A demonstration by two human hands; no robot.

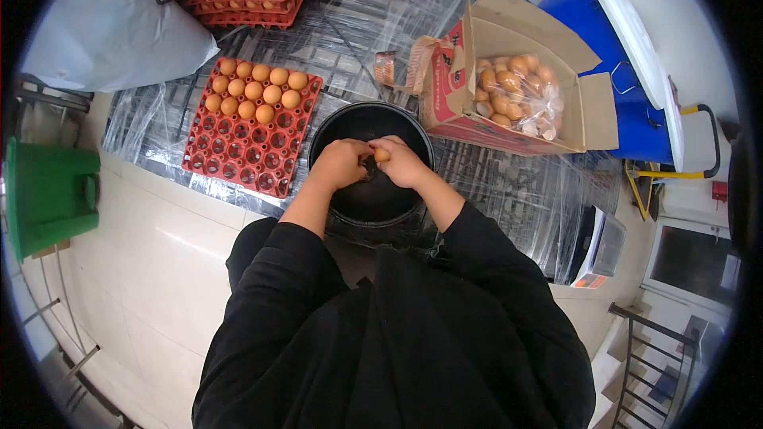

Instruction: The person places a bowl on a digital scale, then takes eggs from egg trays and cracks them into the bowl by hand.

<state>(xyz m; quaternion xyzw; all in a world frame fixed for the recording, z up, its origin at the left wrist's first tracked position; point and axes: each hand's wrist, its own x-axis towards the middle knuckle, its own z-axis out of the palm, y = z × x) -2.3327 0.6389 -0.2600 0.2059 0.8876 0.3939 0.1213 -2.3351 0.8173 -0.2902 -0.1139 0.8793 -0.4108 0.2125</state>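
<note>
Over a round black basin point(377, 210), my two hands are close together. My right hand point(401, 165) has its fingers closed round a brown egg point(382, 155). Beside it, my left hand point(342, 163) is closed on a small dark item point(369, 165), which is too small to name. Left of the basin lies a red egg tray point(238, 147), with brown eggs in its far rows and bare cups in its near rows. The inside of the basin is dark, so its contents cannot be made out.
An open cardboard box point(485, 123) holding bagged eggs stands right of the basin. Stacked red egg trays point(246, 0) are at the back left. A blue bin point(620, 63) is at the right, a green bin point(52, 195) at the left. Plastic film covers the table point(509, 206).
</note>
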